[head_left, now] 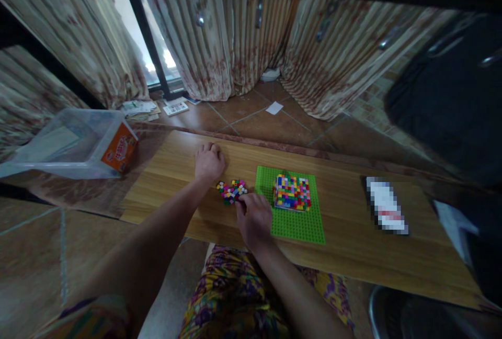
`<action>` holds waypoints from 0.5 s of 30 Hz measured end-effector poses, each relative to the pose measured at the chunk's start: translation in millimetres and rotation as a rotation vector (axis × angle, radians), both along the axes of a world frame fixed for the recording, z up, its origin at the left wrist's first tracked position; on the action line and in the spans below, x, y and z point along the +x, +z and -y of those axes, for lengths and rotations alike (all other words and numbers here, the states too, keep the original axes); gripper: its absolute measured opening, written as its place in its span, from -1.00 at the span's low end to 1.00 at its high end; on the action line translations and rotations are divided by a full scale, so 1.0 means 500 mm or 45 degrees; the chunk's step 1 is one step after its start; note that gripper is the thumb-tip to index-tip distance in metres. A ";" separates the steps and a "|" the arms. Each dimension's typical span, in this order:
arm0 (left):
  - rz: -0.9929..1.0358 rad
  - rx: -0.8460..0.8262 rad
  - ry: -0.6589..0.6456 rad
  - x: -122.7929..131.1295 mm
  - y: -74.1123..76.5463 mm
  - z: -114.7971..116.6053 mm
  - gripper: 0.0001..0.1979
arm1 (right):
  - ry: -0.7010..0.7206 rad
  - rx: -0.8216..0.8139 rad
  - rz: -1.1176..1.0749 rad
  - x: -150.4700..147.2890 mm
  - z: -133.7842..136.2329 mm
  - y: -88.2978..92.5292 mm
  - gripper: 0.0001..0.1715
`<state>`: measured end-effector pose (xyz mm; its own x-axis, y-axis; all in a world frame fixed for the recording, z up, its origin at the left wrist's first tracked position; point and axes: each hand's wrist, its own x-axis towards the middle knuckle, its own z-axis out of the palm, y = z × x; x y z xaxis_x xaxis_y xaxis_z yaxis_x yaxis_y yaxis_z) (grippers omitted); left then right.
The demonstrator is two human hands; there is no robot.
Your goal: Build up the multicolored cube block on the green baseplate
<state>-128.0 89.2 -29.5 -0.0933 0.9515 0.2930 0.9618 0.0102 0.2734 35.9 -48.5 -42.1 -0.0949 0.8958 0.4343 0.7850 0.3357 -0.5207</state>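
On the wooden board, my left hand (209, 162) rests with its fingers curled in, beyond a small heap of loose toy bricks (232, 191). Nothing shows in that hand. My right hand (254, 218) is at the heap's near right edge, with thumb and forefinger drawn together at the bricks; what lies between the tips is too small to make out. Just right of this hand lies a green studded baseplate (298, 229), partly covered by the hand. A rectangular block of many-coloured toy bricks (292, 192) sits on the plate.
The wooden board (345, 245) spans the front. A clear plastic bin (78, 164) with an orange label stands at its left. A blurred-out flat object (386, 205) lies on the right side. Papers (176, 108) and curtains (235, 46) are beyond; a dark-rimmed round thing (374, 307) is bottom right.
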 end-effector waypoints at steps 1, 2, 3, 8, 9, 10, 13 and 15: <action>0.003 -0.002 0.001 0.000 0.001 0.000 -0.71 | 0.003 -0.004 0.000 0.000 0.001 0.000 -0.92; 0.006 -0.006 0.003 0.001 0.002 0.000 -0.71 | 0.013 -0.008 -0.006 0.001 0.002 0.002 -0.91; 0.007 -0.011 0.007 0.001 0.003 0.000 -0.71 | 0.031 -0.011 -0.021 0.003 0.004 0.003 -0.90; -0.007 -0.029 -0.001 -0.001 0.005 -0.001 -0.71 | 0.143 0.041 -0.197 0.025 0.032 0.014 -0.86; -0.008 -0.028 -0.002 -0.001 0.004 -0.001 -0.71 | 0.157 0.048 -0.234 0.033 0.041 0.016 -0.86; -0.007 -0.027 -0.003 -0.002 0.003 -0.002 -0.71 | 0.167 0.047 -0.266 0.042 0.051 0.017 -0.87; 0.009 -0.027 0.000 -0.003 0.001 -0.003 -0.71 | 0.143 0.011 -0.325 0.076 0.078 0.021 -0.85; 0.018 -0.029 0.002 -0.004 0.002 -0.004 -0.71 | 0.082 -0.002 -0.349 0.099 0.091 0.025 -0.83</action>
